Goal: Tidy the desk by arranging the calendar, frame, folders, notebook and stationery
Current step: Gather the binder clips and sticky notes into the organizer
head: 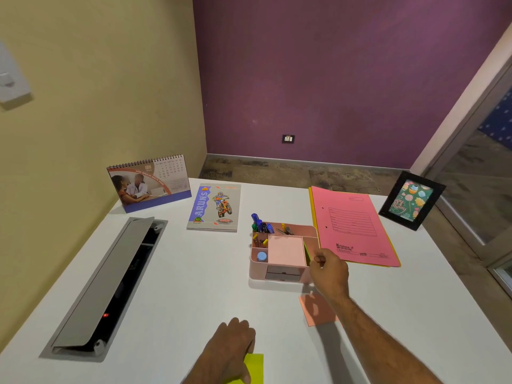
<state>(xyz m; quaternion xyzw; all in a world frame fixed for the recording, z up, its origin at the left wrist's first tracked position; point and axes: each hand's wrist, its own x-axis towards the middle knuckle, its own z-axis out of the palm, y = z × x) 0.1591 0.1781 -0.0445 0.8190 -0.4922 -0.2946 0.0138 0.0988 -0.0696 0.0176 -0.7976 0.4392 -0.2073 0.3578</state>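
right hand (329, 268) at pink organizer (279, 253), left hand (232, 347) on yellow notes (256, 367)

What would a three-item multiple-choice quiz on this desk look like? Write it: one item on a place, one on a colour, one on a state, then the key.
1. Where does the calendar stand?
A. far left corner
B. beside the frame
C. on the folders

2. What colour is the top folder?
A. green
B. pink
C. blue

3. What is the left hand doing?
A. lifting the notebook
B. resting on a yellow sticky pad
C. gripping a pen

Key: 1 A, it stands by the beige wall, far from the frame. 2 B, its printed cover is pink, with a yellow edge beneath. 3 B, the palm lies on the yellow sticky pad at the near edge, while the right hand is at the organizer.
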